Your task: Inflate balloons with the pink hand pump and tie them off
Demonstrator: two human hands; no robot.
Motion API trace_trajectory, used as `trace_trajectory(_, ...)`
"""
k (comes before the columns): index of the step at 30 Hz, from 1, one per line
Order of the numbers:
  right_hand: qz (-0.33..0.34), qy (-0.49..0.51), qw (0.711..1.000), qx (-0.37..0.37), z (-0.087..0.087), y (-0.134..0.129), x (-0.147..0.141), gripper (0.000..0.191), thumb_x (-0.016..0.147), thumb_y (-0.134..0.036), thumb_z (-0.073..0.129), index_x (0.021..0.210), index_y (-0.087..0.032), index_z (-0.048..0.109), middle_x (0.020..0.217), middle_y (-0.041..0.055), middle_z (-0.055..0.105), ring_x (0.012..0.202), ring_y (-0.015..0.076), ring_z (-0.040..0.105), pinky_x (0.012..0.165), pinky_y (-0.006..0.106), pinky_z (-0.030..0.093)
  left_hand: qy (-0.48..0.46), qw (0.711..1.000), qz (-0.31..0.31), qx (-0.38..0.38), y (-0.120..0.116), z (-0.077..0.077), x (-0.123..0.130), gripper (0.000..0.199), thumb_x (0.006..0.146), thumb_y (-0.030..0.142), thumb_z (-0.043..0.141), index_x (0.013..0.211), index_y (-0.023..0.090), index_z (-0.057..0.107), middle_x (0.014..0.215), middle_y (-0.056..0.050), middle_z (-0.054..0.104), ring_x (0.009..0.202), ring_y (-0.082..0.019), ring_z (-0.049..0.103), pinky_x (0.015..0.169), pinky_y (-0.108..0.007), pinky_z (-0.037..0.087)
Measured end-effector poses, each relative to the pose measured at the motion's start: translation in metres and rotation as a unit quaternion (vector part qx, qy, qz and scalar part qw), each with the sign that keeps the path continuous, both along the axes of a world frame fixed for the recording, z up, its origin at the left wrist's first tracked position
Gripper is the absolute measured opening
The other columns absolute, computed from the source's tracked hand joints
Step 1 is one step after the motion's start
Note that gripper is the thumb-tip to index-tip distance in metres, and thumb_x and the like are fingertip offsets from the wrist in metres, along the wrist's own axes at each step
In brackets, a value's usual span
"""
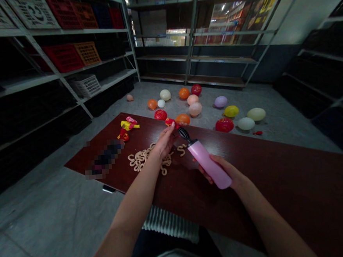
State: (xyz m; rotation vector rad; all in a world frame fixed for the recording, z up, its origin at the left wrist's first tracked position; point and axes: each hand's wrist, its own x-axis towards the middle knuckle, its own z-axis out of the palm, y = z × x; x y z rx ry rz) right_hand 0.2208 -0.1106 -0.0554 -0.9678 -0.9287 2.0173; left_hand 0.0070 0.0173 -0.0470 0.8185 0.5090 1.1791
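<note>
A pink hand pump (209, 165) with a black nozzle end is gripped in my right hand (225, 171), its nozzle tilted up and to the left. At that nozzle, my left hand (167, 140) pinches a small red balloon (169, 122) with yellow marks. How far the balloon's neck sits over the nozzle cannot be made out. Below and around my left hand lies a pile of tan S-shaped pieces (140, 159). Limp yellow (126, 125), pink and red (123, 135) balloons rest near the table's far left corner.
The dark red table (251, 177) stretches off to the right. Several inflated balloons (195, 109) lie on the floor beyond it. Shelves with crates (86, 53) stand at the left, and more racks are at the back. A blurred-out dark object (106, 158) lies on the table's left part.
</note>
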Motion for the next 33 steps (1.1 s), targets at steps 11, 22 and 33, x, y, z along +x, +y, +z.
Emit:
trace_trajectory(11,0.010,0.000,1.000,0.015,0.000,-0.001,0.004,0.049,0.085,-0.056,0.056,0.110,-0.015,0.064,0.080,0.0059,0.068,0.058,0.0139,0.062,0.050,0.025,0.052,0.007,0.999,-0.042,0.021,-0.004,-0.002,0.003,0.041,0.080,0.052,0.071,0.102,0.017,0.074,0.117,-0.010,0.069,0.107,-0.023,0.063,0.082,-0.028,0.048)
trace_trajectory(22,-0.069,-0.235,0.964,0.108,0.006,0.001,-0.007,0.056,0.076,-0.057,0.068,0.115,-0.018,0.062,0.082,0.0043,0.069,0.060,0.0147,0.062,0.052,0.027,0.051,-0.152,0.980,-0.096,-0.089,-0.015,0.019,0.013,0.047,0.085,0.058,0.061,0.099,0.014,0.068,0.067,-0.002,0.060,0.065,-0.015,0.060,0.070,-0.030,0.052)
trace_trajectory(33,-0.037,-0.515,0.793,0.324,0.015,0.001,-0.026,0.051,0.083,-0.052,0.060,0.121,-0.018,0.065,0.110,0.0082,0.073,0.094,0.0267,0.068,0.084,0.040,0.051,-0.174,0.961,-0.022,-0.216,-0.017,0.019,0.014,0.026,0.090,0.033,0.063,0.090,0.007,0.065,0.045,0.011,0.026,0.033,-0.003,0.022,0.036,-0.016,0.021)
